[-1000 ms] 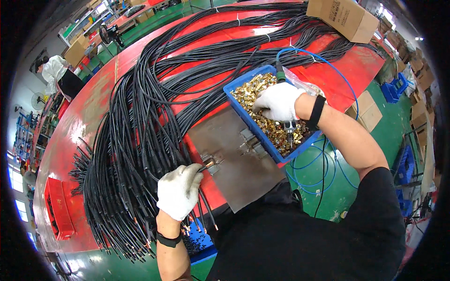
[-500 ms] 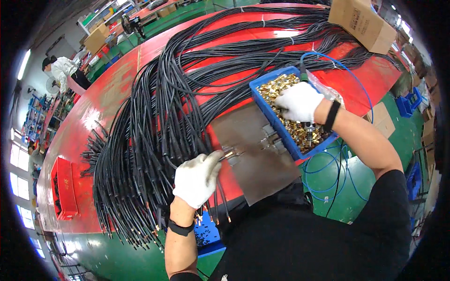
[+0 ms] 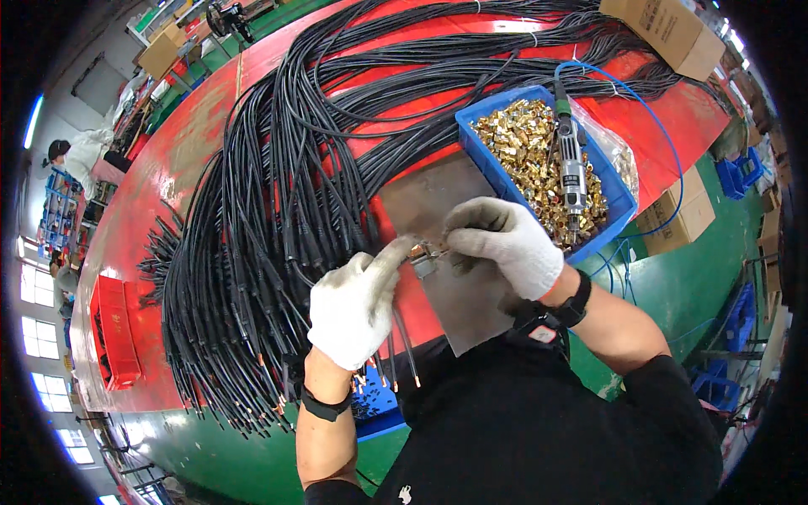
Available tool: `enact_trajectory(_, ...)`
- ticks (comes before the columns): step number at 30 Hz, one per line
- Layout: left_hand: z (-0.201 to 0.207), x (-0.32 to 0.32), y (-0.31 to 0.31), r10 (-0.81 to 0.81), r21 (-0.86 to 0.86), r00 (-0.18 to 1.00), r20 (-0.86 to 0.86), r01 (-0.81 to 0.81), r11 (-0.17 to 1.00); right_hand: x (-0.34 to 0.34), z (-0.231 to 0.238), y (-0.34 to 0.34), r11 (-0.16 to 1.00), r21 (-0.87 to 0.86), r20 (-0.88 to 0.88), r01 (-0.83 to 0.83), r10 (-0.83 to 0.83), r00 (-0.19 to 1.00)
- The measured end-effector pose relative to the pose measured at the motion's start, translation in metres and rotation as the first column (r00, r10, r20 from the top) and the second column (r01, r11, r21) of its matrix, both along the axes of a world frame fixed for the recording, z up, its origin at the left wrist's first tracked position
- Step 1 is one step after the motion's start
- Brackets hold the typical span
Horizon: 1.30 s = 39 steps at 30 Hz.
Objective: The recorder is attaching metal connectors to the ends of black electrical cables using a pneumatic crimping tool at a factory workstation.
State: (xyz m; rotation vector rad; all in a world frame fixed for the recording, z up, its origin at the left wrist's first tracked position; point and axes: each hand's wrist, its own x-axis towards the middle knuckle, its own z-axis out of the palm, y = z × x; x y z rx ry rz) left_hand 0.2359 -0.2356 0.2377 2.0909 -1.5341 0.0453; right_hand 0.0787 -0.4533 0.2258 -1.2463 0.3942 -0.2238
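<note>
My left hand (image 3: 353,307), in a white glove, is closed round a black cable (image 3: 301,276), its index finger stretched toward a small metal fixture (image 3: 426,266). A gold-coloured end (image 3: 416,250) shows at that fingertip. Facing it, my gloved right hand (image 3: 505,244) pinches what appears to be a small brass fitting, mostly hidden by thumb and finger. Both hands meet over a dark metal plate (image 3: 467,311). Beyond the right hand, a blue bin (image 3: 621,220) holds many brass fittings (image 3: 513,135). Across them lies a grey air tool (image 3: 572,164) on a blue hose (image 3: 648,101).
Black cables (image 3: 252,227) cover much of the red table (image 3: 202,109), bare copper ends hanging over its near edge. A red bin (image 3: 118,337) stands at left, a blue tray (image 3: 379,412) below the edge. Cardboard boxes (image 3: 669,34) lie at right. Another person (image 3: 84,160) is far left.
My right hand has left the fittings bin and come down and left to the fixture beside my left hand, uncovering the air tool. My left hand stays nearly in place.
</note>
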Motion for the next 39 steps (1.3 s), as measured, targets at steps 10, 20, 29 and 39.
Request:
enact_trajectory(10,0.007,-0.001,-0.001,0.031,-0.027,0.998,-0.061,-0.033,0.999,0.023,-0.025,0.013,0.915,0.398,0.119,-0.058,0.011,0.993)
enact_trajectory(20,-0.001,0.002,-0.002,0.013,-0.087,1.0,0.017,-0.011,0.996,0.024,-0.015,0.018,0.899,0.433,0.101,-0.067,0.025,0.995)
enact_trajectory(29,-0.003,-0.002,-0.005,0.038,-0.031,0.988,0.152,-0.034,0.999,0.023,-0.011,0.012,0.982,0.188,0.048,-0.005,-0.004,0.999)
enact_trajectory(39,-0.023,0.002,-0.003,0.073,0.037,0.994,0.082,-0.077,0.996,0.035,-0.028,0.007,0.954,-0.228,-0.068,-0.195,0.184,0.981)
